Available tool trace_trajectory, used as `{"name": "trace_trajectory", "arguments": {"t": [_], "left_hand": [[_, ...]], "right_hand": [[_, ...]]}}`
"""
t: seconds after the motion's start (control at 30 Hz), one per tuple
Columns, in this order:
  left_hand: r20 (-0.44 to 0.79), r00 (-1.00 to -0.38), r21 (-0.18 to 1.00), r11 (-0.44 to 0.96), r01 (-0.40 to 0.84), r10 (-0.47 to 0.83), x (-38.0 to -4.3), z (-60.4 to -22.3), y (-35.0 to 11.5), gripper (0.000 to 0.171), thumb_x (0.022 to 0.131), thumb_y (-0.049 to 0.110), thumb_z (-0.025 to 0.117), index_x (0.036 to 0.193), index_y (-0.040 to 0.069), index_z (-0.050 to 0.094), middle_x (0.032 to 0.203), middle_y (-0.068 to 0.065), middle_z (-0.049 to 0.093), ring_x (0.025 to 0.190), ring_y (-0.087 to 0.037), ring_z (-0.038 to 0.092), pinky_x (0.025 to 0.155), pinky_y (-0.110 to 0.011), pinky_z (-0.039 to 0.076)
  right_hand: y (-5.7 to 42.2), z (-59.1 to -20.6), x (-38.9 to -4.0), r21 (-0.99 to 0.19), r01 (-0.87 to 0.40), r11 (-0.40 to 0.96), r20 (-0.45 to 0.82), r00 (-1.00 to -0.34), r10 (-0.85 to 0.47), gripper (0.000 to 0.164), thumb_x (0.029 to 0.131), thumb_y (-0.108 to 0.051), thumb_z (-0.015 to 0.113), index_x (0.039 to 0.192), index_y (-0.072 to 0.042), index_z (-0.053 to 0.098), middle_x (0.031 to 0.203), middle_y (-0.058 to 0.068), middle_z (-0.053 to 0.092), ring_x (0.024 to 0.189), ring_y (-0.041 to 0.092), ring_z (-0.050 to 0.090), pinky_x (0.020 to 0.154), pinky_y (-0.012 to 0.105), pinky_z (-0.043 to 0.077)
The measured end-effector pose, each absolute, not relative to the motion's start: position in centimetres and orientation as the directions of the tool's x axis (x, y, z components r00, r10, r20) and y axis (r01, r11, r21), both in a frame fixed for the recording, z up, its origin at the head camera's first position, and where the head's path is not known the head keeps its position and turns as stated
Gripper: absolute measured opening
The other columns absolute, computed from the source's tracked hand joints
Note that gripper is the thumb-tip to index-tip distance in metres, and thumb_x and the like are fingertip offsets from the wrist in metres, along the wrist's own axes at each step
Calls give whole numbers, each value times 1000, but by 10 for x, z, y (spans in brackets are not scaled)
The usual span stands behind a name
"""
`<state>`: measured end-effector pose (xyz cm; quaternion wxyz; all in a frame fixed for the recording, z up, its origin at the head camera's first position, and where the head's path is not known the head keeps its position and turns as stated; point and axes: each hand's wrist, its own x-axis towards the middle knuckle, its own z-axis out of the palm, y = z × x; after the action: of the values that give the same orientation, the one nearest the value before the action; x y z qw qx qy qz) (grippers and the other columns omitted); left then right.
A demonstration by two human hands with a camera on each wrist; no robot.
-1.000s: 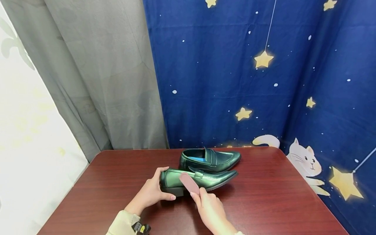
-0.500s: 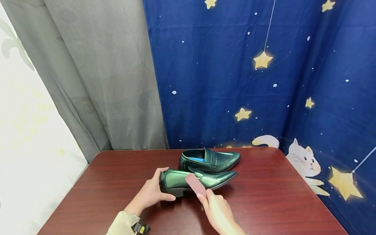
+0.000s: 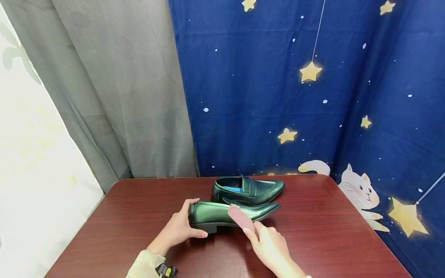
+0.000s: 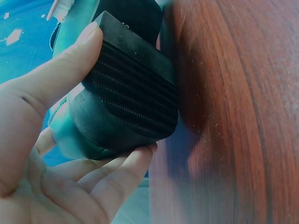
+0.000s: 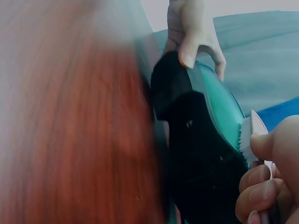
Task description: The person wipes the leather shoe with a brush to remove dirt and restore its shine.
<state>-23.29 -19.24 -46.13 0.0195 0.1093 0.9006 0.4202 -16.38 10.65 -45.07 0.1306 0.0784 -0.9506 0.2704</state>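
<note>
A shiny green loafer [image 3: 210, 213] is tilted toward the person, its side facing up and its dark sole [image 5: 196, 140] showing in the right wrist view. My left hand [image 3: 179, 228] grips it at the heel, thumb on the heel block [image 4: 135, 79] and fingers around the back. In my right hand [image 3: 272, 245] is a pink-backed brush [image 3: 240, 217], held by its handle. White bristles [image 5: 245, 139] meet the loafer's side, near the strap. Right behind lies the matching loafer [image 3: 265, 195], upright, with a blue insole [image 3: 233, 188].
Both shoes are on a reddish-brown wooden table [image 3: 139, 204]. Behind it hang a grey curtain [image 3: 139, 96] and a blue star-patterned curtain [image 3: 250, 96]. A small dark device [image 3: 167, 270] is strapped at the left wrist.
My right hand has slid the brush along the loafer's side, from near the heel toward the toe on the right. My left hand keeps its grip at the heel.
</note>
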Motion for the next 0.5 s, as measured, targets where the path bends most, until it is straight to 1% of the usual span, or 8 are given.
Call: {"name": "trace_trajectory", "arguments": {"t": [0.2,0.4,0.5], "left_hand": [[53,-976,762,624,176,211,-233,-461,-192,111,60,40,98,150,25,35,104,-3,73,94,-14,64,85,-37,52],[65,-979,743,645,178,195,-233,-461,-191,112,57,42,99,149,27,36,102,-2,73,94,-14,64,85,-37,51],[67,-980,737,653,176,188,-233,-461,-191,112,56,42,99,148,29,37,102,-1,73,94,-14,64,86,-37,51]], "right_hand": [[123,-445,-167,-520,-183,834,248,-967,-57,31,96,-47,64,76,-25,56,59,-10,48,57,10,48,51,33,35],[135,-440,-170,-548,-128,826,189,-982,-27,27,95,-40,68,75,-26,56,61,-8,51,59,12,49,53,34,36],[141,-437,-172,-551,-113,827,175,-984,-18,30,95,-37,68,72,-24,55,60,-7,50,58,12,48,53,33,36]]}}
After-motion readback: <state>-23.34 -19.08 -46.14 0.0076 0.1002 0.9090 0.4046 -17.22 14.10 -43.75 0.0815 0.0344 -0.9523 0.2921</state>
